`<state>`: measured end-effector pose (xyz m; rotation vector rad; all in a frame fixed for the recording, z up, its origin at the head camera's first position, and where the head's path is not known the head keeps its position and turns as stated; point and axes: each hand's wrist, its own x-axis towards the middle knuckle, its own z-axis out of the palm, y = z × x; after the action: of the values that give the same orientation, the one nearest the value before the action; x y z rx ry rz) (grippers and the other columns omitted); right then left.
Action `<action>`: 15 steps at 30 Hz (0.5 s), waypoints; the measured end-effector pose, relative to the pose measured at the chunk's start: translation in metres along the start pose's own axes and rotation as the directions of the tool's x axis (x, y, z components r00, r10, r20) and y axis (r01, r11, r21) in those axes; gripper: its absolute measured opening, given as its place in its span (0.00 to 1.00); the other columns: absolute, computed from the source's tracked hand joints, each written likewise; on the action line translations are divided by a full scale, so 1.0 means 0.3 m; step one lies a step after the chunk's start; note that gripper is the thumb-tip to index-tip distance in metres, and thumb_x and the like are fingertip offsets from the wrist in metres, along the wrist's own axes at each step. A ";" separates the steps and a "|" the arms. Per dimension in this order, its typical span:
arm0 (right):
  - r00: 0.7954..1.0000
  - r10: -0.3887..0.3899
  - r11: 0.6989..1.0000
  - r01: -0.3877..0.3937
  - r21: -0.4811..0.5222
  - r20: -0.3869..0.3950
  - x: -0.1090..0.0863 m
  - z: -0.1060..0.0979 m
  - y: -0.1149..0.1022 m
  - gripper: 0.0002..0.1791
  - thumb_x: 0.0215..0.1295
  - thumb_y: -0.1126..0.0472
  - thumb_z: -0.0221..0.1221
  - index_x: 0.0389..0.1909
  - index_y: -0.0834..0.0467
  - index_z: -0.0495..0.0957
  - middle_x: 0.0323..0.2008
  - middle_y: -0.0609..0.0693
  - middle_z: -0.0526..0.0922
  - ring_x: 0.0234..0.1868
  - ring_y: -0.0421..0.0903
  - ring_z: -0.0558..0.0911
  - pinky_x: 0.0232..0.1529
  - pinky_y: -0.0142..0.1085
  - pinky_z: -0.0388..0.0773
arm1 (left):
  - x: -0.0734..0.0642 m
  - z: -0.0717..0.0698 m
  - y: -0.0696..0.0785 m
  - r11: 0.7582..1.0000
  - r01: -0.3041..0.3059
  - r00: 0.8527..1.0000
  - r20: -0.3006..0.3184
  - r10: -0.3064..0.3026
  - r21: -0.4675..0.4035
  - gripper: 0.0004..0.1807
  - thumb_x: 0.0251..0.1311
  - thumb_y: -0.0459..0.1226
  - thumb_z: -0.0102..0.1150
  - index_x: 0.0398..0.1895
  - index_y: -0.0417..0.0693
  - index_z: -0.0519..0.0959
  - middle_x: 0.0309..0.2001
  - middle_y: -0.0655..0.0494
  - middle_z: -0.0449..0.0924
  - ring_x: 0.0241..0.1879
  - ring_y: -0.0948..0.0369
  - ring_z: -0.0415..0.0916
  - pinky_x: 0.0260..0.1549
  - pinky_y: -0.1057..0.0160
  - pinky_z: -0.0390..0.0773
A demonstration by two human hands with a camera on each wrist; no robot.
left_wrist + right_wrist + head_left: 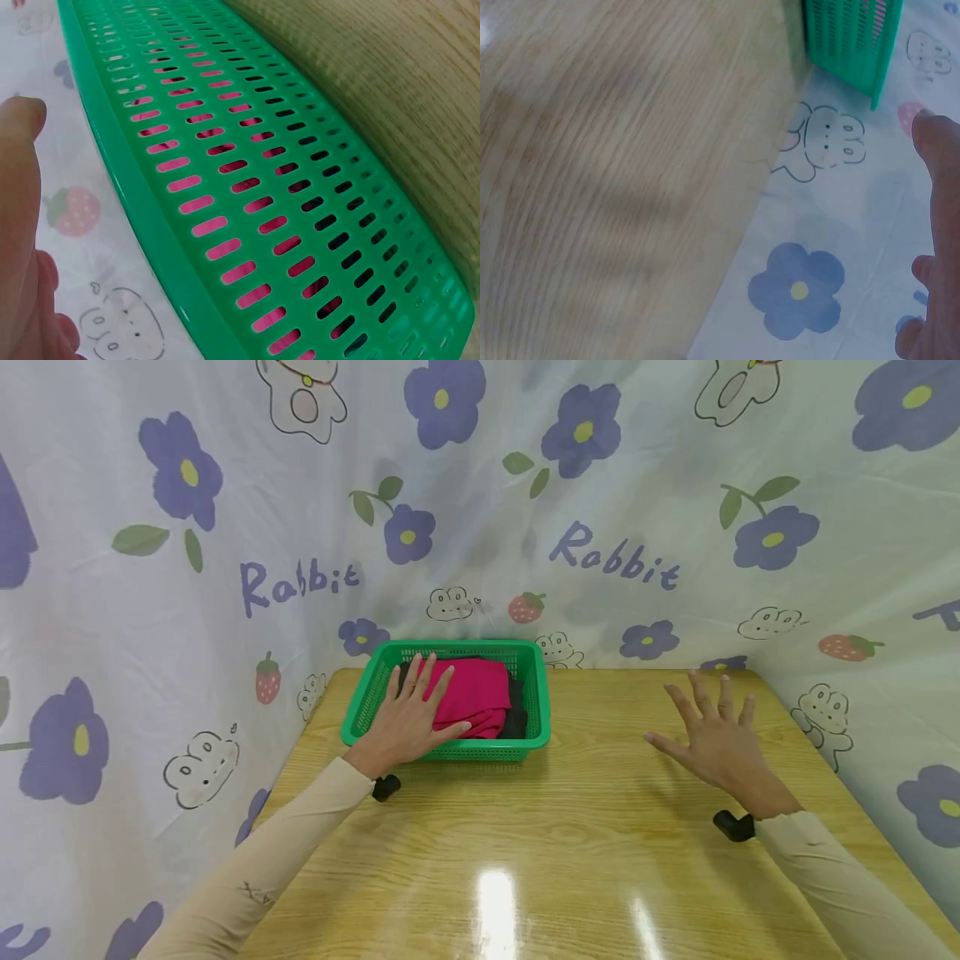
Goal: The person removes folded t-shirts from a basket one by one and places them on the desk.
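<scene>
A green plastic basket (446, 750) with slotted walls stands at the back left of the table. Inside it lies a folded bright pink cloth (474, 689), with dark cloth (516, 714) showing beside it. My left hand (408, 718) is spread over the basket's left front part, its fingers straight and overlapping the pink cloth in the head view. In the left wrist view, the thumb (26, 120) shows beyond the rim, and pink shows through the slots. Well to the right of the basket, my right hand (722, 747) is held over the table with fingers spread, holding nothing.
The wooden table (585, 827) reaches back to a white curtain (480, 510) printed with purple flowers, rabbits and strawberries, which also hangs at both sides. Each wrist wears a small black camera, one on the left (387, 787) and one on the right (733, 826).
</scene>
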<state>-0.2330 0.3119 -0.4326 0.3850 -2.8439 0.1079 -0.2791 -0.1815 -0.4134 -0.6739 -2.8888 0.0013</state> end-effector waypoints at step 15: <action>0.999 -0.037 0.995 0.035 0.089 0.020 0.050 0.006 -0.094 0.38 0.75 0.32 0.52 0.71 0.56 0.70 0.53 0.63 0.85 0.49 0.65 0.83 0.22 0.49 0.78 | 0.002 0.011 -0.023 0.994 -0.105 0.981 -0.162 0.109 0.035 0.25 0.73 0.42 0.60 0.64 0.33 0.77 0.68 0.30 0.70 0.70 0.35 0.65 0.64 0.39 0.70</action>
<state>-0.2398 0.2807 -0.4291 0.4589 -2.8591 0.2248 -0.2830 -0.1872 -0.4163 -0.7853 -2.6881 -0.0014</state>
